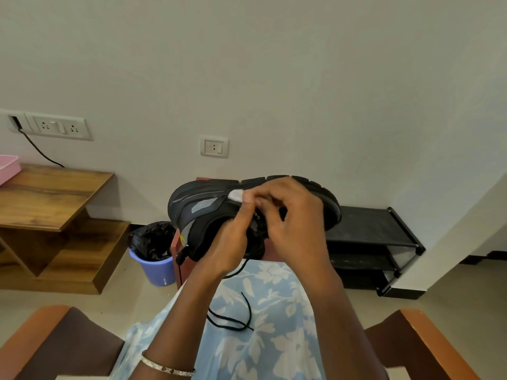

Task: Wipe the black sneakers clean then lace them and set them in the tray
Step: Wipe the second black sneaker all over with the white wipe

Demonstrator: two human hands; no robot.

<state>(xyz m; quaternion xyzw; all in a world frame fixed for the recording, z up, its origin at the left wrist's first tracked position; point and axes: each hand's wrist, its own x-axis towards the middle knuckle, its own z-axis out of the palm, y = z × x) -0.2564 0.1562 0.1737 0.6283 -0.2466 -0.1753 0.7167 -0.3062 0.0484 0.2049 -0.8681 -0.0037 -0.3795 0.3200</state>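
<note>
The left grip (230,242) is curled round the collar of a black sneaker (192,204) and holds it up over the lap, turned on its side with the sole facing away and the heel out to the left of the grip. The right grip (299,215) is bunched over the middle of the shoe. Its fingertips appear to pinch a small white wipe (236,193) against the side panel, just above the left thumb, though I cannot tell for sure which digits trap the wipe. A loose black lace (241,322) hangs below both grips onto the lap. This looks like the wiping stage, early in the job, with no second sneaker in view. To do it well, the left grip should brace the shoe firmly from the collar. The right grip should then draw the wipe in short strokes along the panel and the groove above the sole, refolding the wipe to a fresh face as it soils. The dangling lace could snag, so it is best kept clear. The pink tray (9,165) sits on the desk (55,193), well apart to the left of the left grip.
</note>
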